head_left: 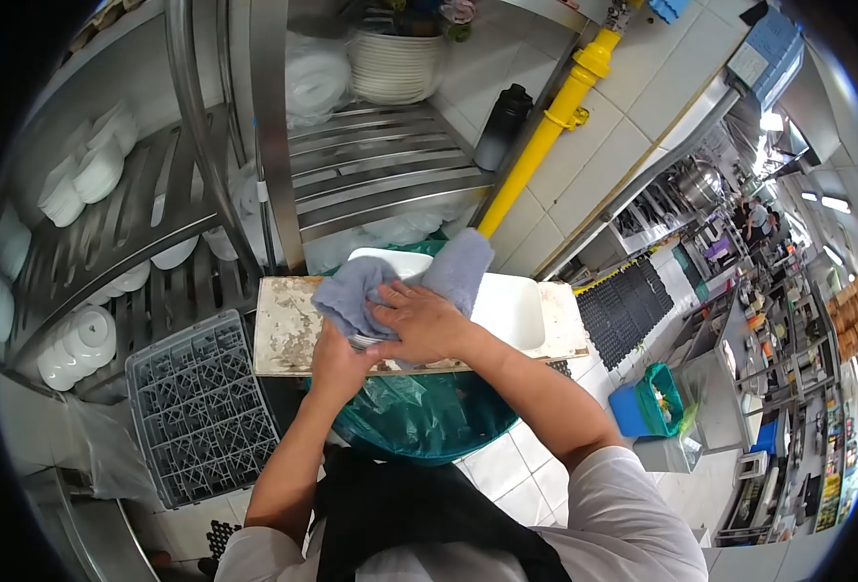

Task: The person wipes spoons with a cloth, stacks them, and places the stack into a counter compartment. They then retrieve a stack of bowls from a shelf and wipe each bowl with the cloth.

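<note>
A grey-blue cloth [345, 291] is bunched over a white plastic tub on a worn board. My left hand [337, 367] is closed at the cloth's near edge around shiny metal pieces [369, 341] that look like cutlery; their far ends are hidden by the cloth. Pressing the cloth from above is my right hand [417, 320], its fingers bent over the folds and its thumb near my left hand. A second grey-blue cloth [460, 270] hangs over the rim between the white tub [390, 260] and another white tub [511, 308] on the right.
The worn board [284, 325] lies across a bin lined with a green bag [419, 412]. A grey dish rack [201, 407] stands at left below metal shelves [381, 155] with white crockery. A yellow pipe [545, 136] rises beside a dark bottle [504, 126]. Blue bin [633, 407] at right.
</note>
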Demonstrator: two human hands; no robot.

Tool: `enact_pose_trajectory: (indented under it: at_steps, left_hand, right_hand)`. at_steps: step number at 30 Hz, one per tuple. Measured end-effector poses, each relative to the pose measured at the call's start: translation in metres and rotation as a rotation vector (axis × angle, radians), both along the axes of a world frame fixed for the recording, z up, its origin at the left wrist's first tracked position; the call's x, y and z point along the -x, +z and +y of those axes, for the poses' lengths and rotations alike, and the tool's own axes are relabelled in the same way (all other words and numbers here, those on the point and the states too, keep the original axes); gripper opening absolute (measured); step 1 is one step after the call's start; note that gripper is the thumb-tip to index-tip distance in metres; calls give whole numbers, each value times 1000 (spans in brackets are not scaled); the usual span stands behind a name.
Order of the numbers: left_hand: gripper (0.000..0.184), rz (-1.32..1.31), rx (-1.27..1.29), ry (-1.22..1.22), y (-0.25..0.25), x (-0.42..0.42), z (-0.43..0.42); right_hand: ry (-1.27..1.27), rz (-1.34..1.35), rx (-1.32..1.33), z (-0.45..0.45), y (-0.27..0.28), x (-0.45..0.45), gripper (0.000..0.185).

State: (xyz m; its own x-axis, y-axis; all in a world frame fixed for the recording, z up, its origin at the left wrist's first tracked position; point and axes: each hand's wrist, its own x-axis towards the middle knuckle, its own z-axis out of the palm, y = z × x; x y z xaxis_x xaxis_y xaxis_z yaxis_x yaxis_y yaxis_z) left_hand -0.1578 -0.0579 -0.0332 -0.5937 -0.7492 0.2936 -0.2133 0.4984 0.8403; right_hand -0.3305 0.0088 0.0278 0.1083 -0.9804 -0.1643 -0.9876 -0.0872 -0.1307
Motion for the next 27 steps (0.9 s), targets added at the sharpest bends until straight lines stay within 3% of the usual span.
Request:
enact_pose_trajectory:
  at_steps: [2,4,5,7,8,10,11,12,14,18,20,22,24,25,27]
  left_hand:
    - [75,16,50,-25,-3,-3,-3]
    - [73,-174,-25,-136,-16,-6,-11]
    - [73,-178,-14,-145,-29,-5,-16]
    - [63,-150,179,-150,-48,-7,-23]
    - [63,-155,192,-156,-51,-8,-26]
    - [47,-275,656,-73,-54,-9,-31]
    - [35,-187,135,-121,-38,-5,-33]
    - [35,-199,138,-135,-27,-6,-29]
    - [36,-240,332,-125,-8,-9,-25]
    - [36,-311,715,-102,33,-15,-15]
    - [39,-402,707,-156,51,-14,-12]
    - [37,-549,698,-358,56,-13,-18]
    - [40,-574,682,-443,67,-11,-17]
    - [42,-572,629,-443,73,-8,-12]
    - [44,-566,582,-448,77,0,-10]
  right_hand:
    - [41,-43,47,4,9,-5,79]
    - [4,-331,-4,9,19,-9,59]
    - [-4,-334,7,12,22,-7,59]
    - [-63,-717,-5,16,31,-6,45]
    - [-65,-722,10,20,37,-7,45]
    - [-52,-1101,-10,37,49,-10,38]
    - [-62,-1114,0,50,58,-12,38]
    - [-67,-1161,4,64,66,-13,39]
    - [-71,-1218,20,92,64,-6,39]
    - [-101,-1648,117,170,41,6,41]
    - [-211,-1889,179,228,21,9,42]
    - [-368,-2074,403,278,20,-2,41]
    - [-760,-1987,496,337,-14,7,37]
    - [-765,-1996,507,342,-12,8,37]
    - [-1349,-894,-128,352,-6,12,34]
